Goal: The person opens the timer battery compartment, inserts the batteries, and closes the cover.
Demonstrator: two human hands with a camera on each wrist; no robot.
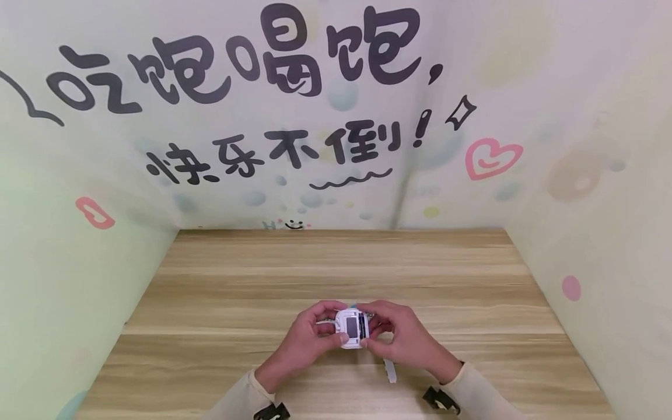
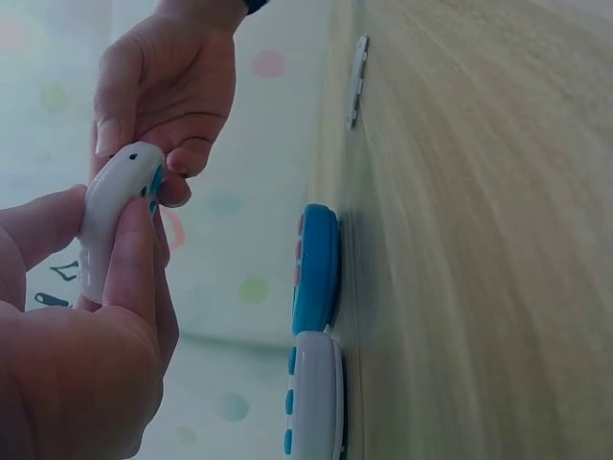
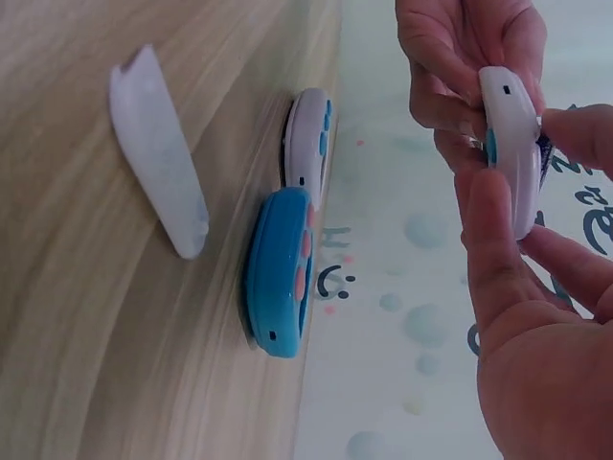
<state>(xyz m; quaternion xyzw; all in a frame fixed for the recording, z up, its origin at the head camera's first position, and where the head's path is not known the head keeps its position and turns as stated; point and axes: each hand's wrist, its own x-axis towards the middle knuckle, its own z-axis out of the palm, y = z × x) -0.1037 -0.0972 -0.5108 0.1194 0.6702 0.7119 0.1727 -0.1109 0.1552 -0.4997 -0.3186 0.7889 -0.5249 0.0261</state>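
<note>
A small white handheld gadget with blue buttons is held up between both hands, its back turned upward in the head view. That back has a grey panel, and beside it a slot with dark parts lies uncovered. My left hand grips the gadget's left side, thumb on the back. My right hand pinches the opposite side near the slot, thumb at the lower corner. In the left wrist view the blue buttons face away from the left palm. A loose white strip-like cover lies on the table by the right hand.
Below the hands, a blue gadget with pink buttons and a second white one with blue buttons lie on the wooden table. Printed walls enclose the table at the back and both sides.
</note>
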